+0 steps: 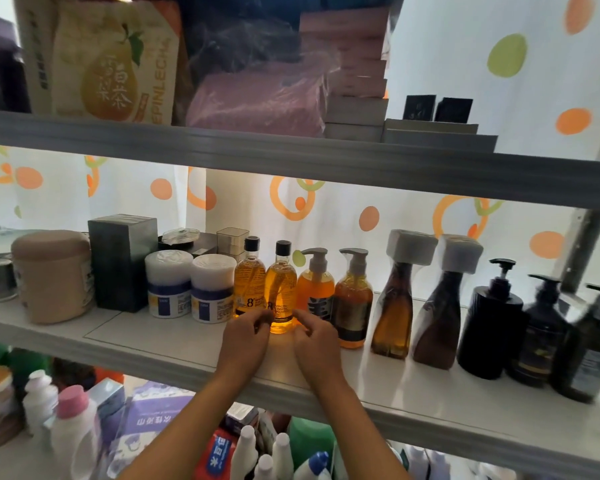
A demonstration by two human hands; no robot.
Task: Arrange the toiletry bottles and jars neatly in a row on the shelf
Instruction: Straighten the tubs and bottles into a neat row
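On the white middle shelf (153, 336) stands a row: two white jars with blue bands (168, 285) (212, 289), two amber black-capped bottles (250, 282) (280, 289), an orange pump bottle (315, 289), an amber pump bottle (354, 299), two brown white-capped bottles (395, 299) (437, 313) and black pump bottles (489, 320) (541, 334). My left hand (246, 336) and my right hand (314, 336) reach in from below. Their fingertips pinch the base of the second amber bottle from either side. It stands upright, slightly forward of its twin.
A beige lidded jar (52, 275), a small tin (0, 280) and a dark box (122, 261) fill the shelf's left end. Small clear jars sit behind. The upper shelf (291, 157) holds pouches and stacked boxes. Below stand several white cleaning bottles (73, 434). A dotted curtain hangs behind.
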